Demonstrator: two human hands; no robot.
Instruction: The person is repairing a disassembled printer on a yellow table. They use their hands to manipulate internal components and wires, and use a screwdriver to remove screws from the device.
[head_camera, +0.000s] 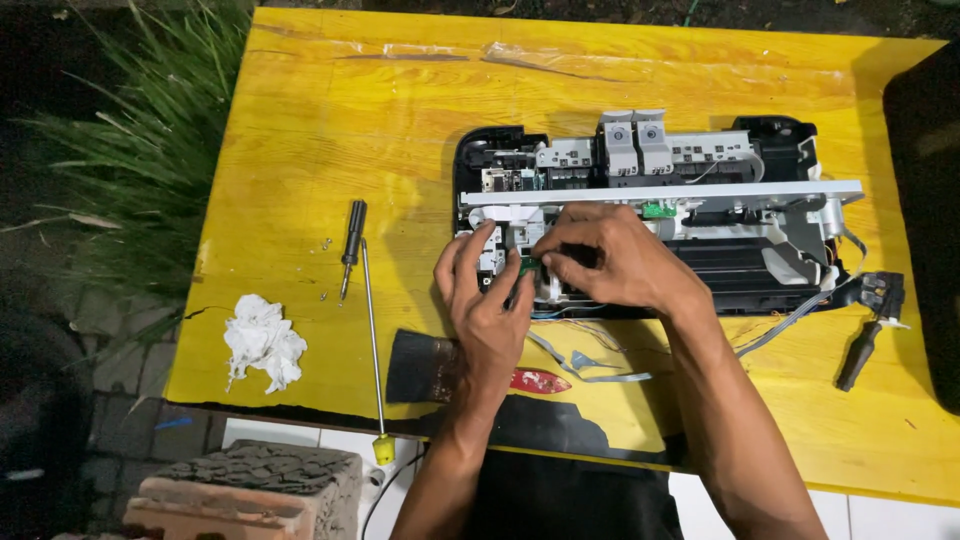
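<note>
An opened printer (700, 180) with its cover off lies on a yellow wooden table (330, 130). Grey cartridge holders, a white metal rail and black plastic parts show inside it. Both of my hands work at its front left corner. My left hand (485, 300) rests its fingers on the printer's white front edge. My right hand (610, 258) pinches a small green circuit board (528, 264) between thumb and fingers, right next to my left fingertips. Thin wires and a flat ribbon cable (590, 365) trail from the printer toward me.
A short black screwdriver (351, 245) and a long thin yellow-handled screwdriver (373, 340) lie left of the printer, with small screws (326, 243) nearby. A crumpled white tissue (262, 340) sits at the front left. A brush with a red handle (500, 375) lies under my left wrist. A black tool (868, 335) lies right. Grass borders the left.
</note>
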